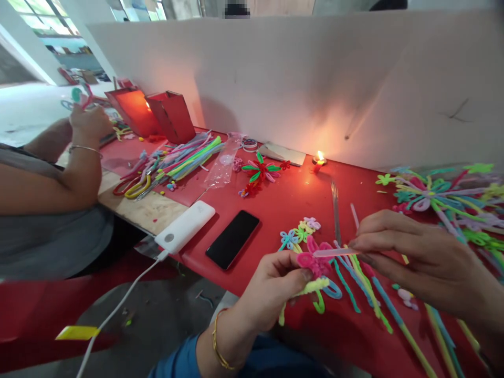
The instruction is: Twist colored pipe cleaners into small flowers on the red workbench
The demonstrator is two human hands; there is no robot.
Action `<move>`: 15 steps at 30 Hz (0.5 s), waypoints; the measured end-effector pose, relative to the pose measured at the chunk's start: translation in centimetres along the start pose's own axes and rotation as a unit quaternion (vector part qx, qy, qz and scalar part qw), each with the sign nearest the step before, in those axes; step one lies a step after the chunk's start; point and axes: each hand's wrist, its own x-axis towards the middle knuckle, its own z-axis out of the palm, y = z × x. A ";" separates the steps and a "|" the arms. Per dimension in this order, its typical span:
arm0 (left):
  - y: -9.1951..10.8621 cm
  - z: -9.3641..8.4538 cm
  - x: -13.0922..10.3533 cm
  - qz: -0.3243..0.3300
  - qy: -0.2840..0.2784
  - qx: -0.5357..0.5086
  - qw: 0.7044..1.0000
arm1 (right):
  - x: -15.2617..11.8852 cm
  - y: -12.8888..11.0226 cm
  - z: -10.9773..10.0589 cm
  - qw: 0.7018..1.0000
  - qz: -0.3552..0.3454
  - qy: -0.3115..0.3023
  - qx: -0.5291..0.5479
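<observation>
My left hand [275,283] pinches a bright pink pipe-cleaner flower [315,257] near the table's front edge. Between the fingers and thumb of my right hand [417,257] is a thin pale pink stick [334,252], its tip touching the flower's middle. A yellow-green fuzzy piece [317,285] lies just under the flower by my left thumb. Behind the flower are small blue, yellow and lilac flowers [303,230]. Coloured pipe-cleaner stems [368,294] spread over the red table beneath my right hand.
A lit candle [318,161] burns near the white partition [275,79]. A phone [233,239] and a white power bank [186,226] with a cable lie left. Finished flowers [431,194] stand right. Another person's arm [84,157] is at far left, near pipe cleaners [192,157].
</observation>
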 end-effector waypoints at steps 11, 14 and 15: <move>0.2 1.2 -2.7 0.029 -0.039 0.018 0.999 | -1.3 -3.7 -1.3 0.998 -0.040 0.009 -0.054; 0.1 1.3 -3.2 0.034 -0.042 -0.002 0.999 | -1.6 -4.3 -1.5 0.997 -0.042 0.006 -0.061; 0.1 1.3 -3.3 0.034 -0.043 -0.005 0.998 | -1.7 -4.5 -1.5 0.997 -0.043 0.004 -0.065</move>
